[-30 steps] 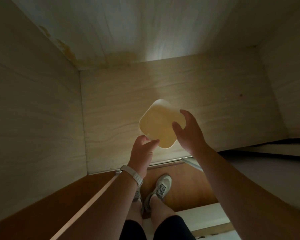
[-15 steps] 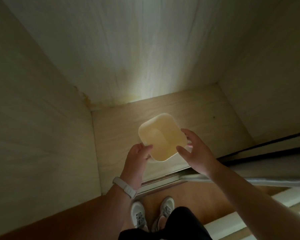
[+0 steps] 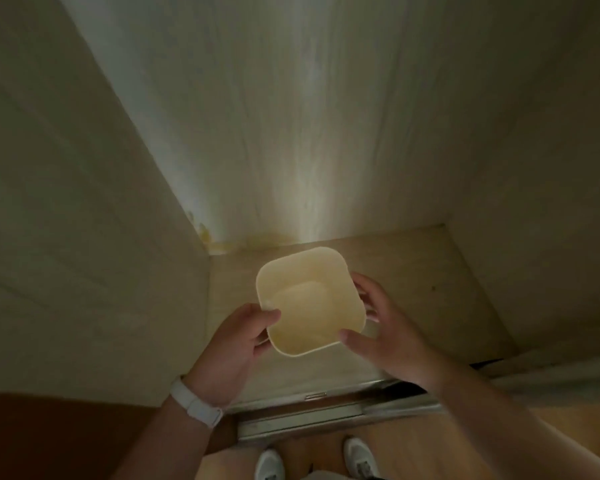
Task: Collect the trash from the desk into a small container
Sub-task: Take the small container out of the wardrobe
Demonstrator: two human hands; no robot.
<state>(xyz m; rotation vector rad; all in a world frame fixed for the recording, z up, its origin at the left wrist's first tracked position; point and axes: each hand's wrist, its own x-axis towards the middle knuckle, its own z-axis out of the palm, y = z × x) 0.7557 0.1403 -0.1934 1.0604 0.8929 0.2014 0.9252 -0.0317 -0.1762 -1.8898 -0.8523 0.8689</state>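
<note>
A small cream square container (image 3: 309,299) with rounded corners is held in the air inside a dim wooden cupboard, its open top facing me and nothing inside it. My left hand (image 3: 236,344) grips its left rim, thumb over the edge. My right hand (image 3: 385,330) holds its right side, thumb at the near corner and fingers curled behind the wall. No trash is in view.
The cupboard's left wall (image 3: 84,237), back panel (image 3: 309,133) and right wall (image 3: 534,202) close in around the container. Its floor (image 3: 413,289) lies below. A metal sliding track (image 3: 309,410) runs along the front. My shoes (image 3: 359,459) stand on wood flooring.
The container has tipped so its inside faces me more fully. Both hands keep their hold and have shifted a little lower in view as my head tilted up.
</note>
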